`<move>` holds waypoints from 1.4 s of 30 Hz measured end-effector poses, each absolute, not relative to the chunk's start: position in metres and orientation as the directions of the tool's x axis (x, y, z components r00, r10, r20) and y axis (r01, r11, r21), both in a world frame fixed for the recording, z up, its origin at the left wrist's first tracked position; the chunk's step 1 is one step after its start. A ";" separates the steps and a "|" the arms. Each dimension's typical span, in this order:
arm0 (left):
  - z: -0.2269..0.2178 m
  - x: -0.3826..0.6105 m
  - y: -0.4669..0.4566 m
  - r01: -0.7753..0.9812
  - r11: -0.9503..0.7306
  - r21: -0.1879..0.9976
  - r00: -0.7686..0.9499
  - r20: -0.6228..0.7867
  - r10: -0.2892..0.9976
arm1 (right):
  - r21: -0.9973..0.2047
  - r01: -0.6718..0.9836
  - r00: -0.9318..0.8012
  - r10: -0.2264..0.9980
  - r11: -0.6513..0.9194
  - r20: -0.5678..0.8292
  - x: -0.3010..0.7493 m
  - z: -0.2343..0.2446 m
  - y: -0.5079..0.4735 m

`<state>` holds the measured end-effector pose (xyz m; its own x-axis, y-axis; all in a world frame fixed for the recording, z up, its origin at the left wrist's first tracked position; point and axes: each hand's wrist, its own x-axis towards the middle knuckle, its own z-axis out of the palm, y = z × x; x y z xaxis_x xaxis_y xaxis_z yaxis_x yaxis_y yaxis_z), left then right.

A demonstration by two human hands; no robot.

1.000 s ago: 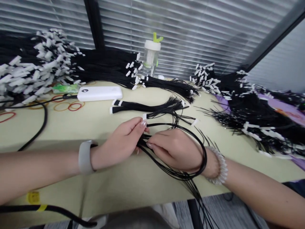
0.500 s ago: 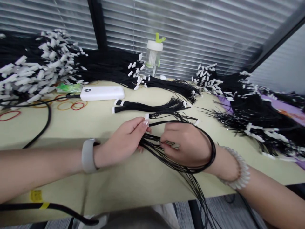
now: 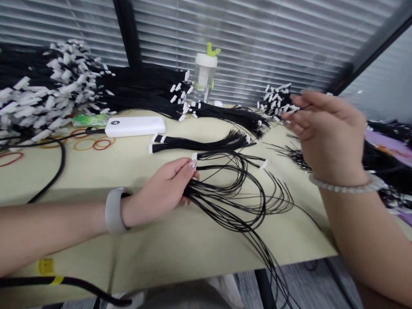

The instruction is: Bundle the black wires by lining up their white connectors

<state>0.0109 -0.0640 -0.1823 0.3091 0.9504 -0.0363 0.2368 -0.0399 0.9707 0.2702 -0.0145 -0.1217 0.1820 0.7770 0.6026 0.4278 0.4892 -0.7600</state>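
Observation:
My left hand [image 3: 175, 182] is closed around a bundle of thin black wires [image 3: 222, 206], thumb on top near a white connector [image 3: 195, 157]. The wires loop out to the right of that hand, and their long ends hang over the table's front edge. Raised at the right is my right hand [image 3: 325, 128], its fingers drawn together and pointing left. Whatever its fingertips hold, if anything, cannot be made out. Behind those fingertips lies a heap of white-ended wires [image 3: 273, 101]. Another white connector [image 3: 264, 165] rests just beyond the loops.
Tied wire bundles [image 3: 193, 143] lie behind my left hand. Farther back are a white power bank [image 3: 135, 126], a clear bottle [image 3: 205, 77] and, at left, a large pile of white connectors [image 3: 35, 107]. Rubber bands [image 3: 102, 144] and a thick black cable [image 3: 61, 167] lie at left.
My right hand has come out of the wire loop and moved up and to the right. The loops now lie spread on the table. My left hand keeps its hold.

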 end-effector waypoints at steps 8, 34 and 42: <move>-0.182 0.009 -0.067 0.262 -0.060 0.963 0.359 -0.040 0.933 | -0.809 0.408 0.041 0.877 0.422 0.479 0.248 -0.122 -0.036; -0.183 0.007 -0.065 0.373 -0.316 0.872 0.561 0.058 0.825 | -0.337 0.665 -0.517 0.737 0.666 0.436 0.201 -0.151 -0.069; -0.183 0.007 -0.065 0.379 -0.300 0.876 0.562 0.040 0.826 | -0.252 0.645 -0.547 0.666 0.721 0.508 0.201 -0.154 -0.067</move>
<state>0.0070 -0.0650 -0.1831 0.5617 0.8264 0.0397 0.3789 -0.2997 0.8756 0.2014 -0.0673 -0.1540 -0.5467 0.6660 0.5076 0.6451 0.7215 -0.2518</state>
